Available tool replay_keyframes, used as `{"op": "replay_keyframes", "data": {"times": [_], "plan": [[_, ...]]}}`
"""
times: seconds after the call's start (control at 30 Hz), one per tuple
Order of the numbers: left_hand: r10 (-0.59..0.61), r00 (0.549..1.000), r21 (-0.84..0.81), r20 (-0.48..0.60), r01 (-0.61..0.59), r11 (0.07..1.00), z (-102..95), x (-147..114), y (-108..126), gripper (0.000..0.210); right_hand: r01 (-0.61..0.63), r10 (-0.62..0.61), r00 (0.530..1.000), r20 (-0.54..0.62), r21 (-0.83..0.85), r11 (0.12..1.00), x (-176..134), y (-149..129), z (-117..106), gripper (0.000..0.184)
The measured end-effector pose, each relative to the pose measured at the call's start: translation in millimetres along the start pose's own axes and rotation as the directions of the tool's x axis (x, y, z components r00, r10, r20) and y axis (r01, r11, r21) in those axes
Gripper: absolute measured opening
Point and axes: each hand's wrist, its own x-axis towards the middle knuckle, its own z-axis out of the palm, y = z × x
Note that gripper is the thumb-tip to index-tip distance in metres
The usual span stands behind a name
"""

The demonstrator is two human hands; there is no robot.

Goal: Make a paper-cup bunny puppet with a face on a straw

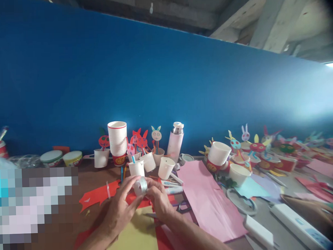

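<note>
A small roll of clear tape (140, 186) sits between my two hands above the table. My left hand (125, 203) has its fingers closed round the left side of the roll. On the other side, my right hand (159, 198) pinches at the roll's edge with thumb and fingers. Just behind the roll stands a white paper cup (136, 169) with a pink paper rabbit face (131, 149) on a straw. Yellow paper (133, 235) and red paper lie below my hands. Partly under my right wrist are scissors (183, 206).
Stacked paper cups (117, 137), a pink thermos (175, 142) and several cups with paper faces line the blue wall (153, 74). Pink paper (210, 207) lies at right, near a grey tape roll (241, 202), a white adapter (258, 231) and a power strip (299, 226).
</note>
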Motion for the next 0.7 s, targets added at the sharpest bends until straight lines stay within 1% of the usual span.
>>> {"op": "replay_keyframes", "data": {"times": [0.13, 0.27, 0.37, 0.5, 0.7], "plan": [[0.014, 1.000, -0.008, -0.014, -0.014, 1.000, -0.3, 0.7, -0.8, 0.043, 0.007, -0.007, 1.000, 0.006, 0.031, 0.999, -0.5, -0.4, 2.1, 0.030], [0.017, 1.000, -0.017, -0.013, -0.017, 1.000, 1.5, 0.4, 1.9, 0.041, 0.001, 0.003, 0.999, -0.041, 0.109, 0.994, -0.1, 1.6, 1.7, 0.012], [0.025, 1.000, -0.007, -0.002, -0.025, 1.000, 2.6, -0.7, 3.1, 0.040, -0.016, 0.023, 0.997, -0.072, 0.097, 0.995, 0.2, 1.0, 1.8, 0.006], [0.019, 1.000, 0.000, -0.001, -0.019, 1.000, 2.2, -1.7, 1.9, 0.040, -0.028, 0.031, 0.997, -0.070, 0.041, 0.999, 0.3, -0.6, 2.1, 0.006], [0.013, 1.000, -0.027, 0.002, -0.013, 1.000, 2.5, -1.0, 0.9, 0.040, -0.012, 0.015, 0.998, -0.054, 0.043, 0.999, 0.2, 1.5, 0.9, 0.015]]}}
